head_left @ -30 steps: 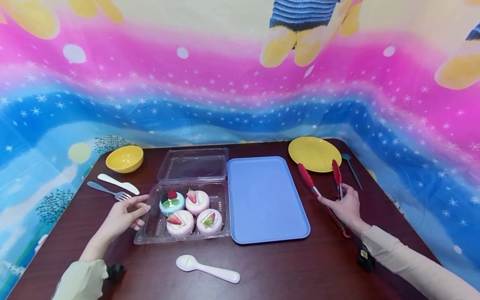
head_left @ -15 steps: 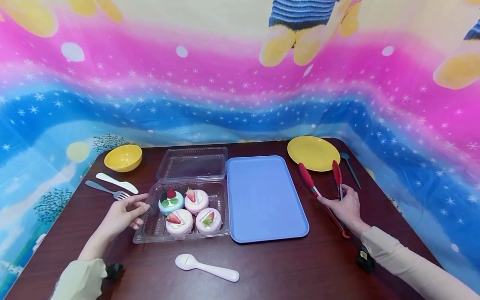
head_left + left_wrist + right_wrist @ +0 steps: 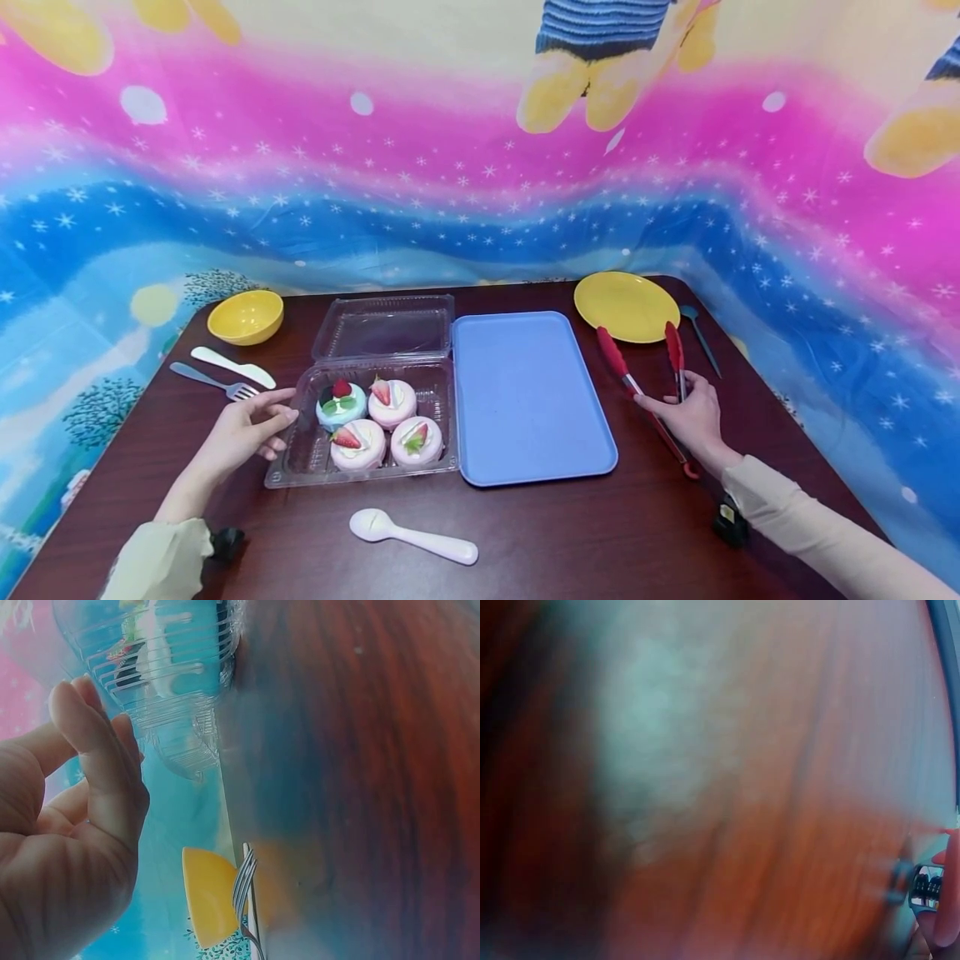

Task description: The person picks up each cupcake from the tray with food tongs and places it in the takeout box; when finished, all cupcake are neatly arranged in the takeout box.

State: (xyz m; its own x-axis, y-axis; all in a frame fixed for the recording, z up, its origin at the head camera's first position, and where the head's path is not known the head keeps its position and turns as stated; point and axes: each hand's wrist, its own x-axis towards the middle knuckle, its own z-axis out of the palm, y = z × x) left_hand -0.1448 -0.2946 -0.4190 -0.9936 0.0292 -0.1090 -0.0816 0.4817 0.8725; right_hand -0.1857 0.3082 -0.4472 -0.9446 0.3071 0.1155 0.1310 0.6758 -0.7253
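A clear plastic container (image 3: 300,477) lies with its lid (image 3: 386,327) folded back. Inside it sit several small cakes: pink ones with strawberry pieces (image 3: 358,445) and a blue one with a raspberry (image 3: 341,406). My left hand (image 3: 238,433) is at the container's left rim, fingertips right at the edge and fingers loosely bent. The left wrist view shows this hand (image 3: 82,817) beside the container wall (image 3: 187,727), curled round nothing. On the right, my right hand (image 3: 693,414) holds red-tipped tongs (image 3: 613,350) with their arms spread. Part of the tongs is hidden behind the hand.
A blue tray (image 3: 532,400) sits right of the container. A yellow plate (image 3: 627,304) and a dark green utensil (image 3: 702,340) lie behind the tongs. A yellow bowl (image 3: 246,317), white knife (image 3: 232,367) and fork (image 3: 213,381) are at left; a white spoon (image 3: 416,537) in front.
The head view has shifted very slightly. Both hands, the tongs, the container and the cakes keep their places.
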